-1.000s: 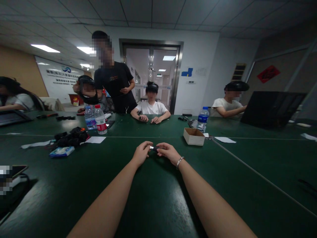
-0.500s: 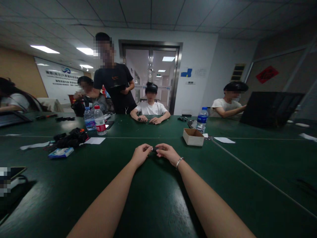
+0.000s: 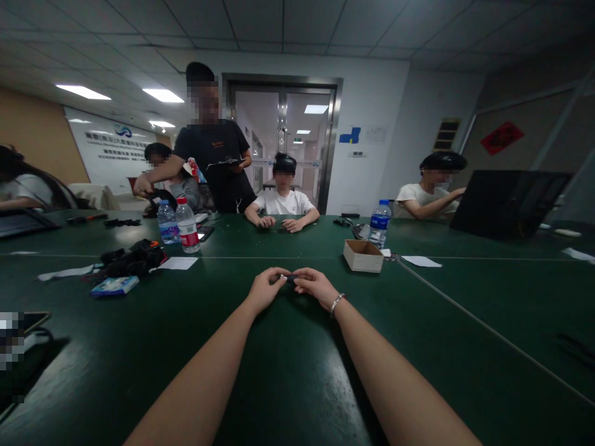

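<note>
My left hand and my right hand meet over the dark green table, fingers curled. Between their fingertips sits a small dark object with a metallic end, pinched from both sides. What it is stays too small to name. A thin bracelet circles my right wrist. Both forearms stretch forward from the bottom of the view.
An open cardboard box stands right of my hands, a water bottle behind it. Two bottles, black gear and a blue packet lie to the left. A laptop is far right. People sit and stand across the table.
My hands stay together on the small object with hardly any shift. The standing person across the table has lowered an arm toward the seated person on the left.
</note>
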Tool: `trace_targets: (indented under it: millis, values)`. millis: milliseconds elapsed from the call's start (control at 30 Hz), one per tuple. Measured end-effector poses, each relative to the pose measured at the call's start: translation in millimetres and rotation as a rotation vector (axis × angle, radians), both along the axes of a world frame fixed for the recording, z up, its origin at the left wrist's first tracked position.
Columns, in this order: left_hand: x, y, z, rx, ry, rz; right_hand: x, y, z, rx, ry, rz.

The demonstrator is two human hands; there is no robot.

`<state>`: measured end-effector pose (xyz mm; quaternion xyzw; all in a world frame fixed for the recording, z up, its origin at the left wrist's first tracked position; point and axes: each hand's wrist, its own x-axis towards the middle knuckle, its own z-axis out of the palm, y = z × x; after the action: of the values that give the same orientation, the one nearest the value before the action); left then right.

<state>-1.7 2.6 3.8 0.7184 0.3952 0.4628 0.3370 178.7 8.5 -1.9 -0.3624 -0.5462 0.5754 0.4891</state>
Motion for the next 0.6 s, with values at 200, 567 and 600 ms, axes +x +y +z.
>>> trace_targets:
  millis: [200, 567, 600]
  values:
    - [1.1, 3.5, -4.0, -0.088, 0.068, 0.128, -1.0, -1.4, 1.3, 0.005, -0.027, -0.001]
    - [1.0, 0.2, 0.7, -0.045, -0.034, 0.015, 0.4, 1.0, -1.2, 0.005, -0.004, 0.001]
    - [0.6, -0.4, 1.3, -0.025, -0.048, -0.013, 0.6, 1.3, -1.6, 0.003, 0.002, 0.000]
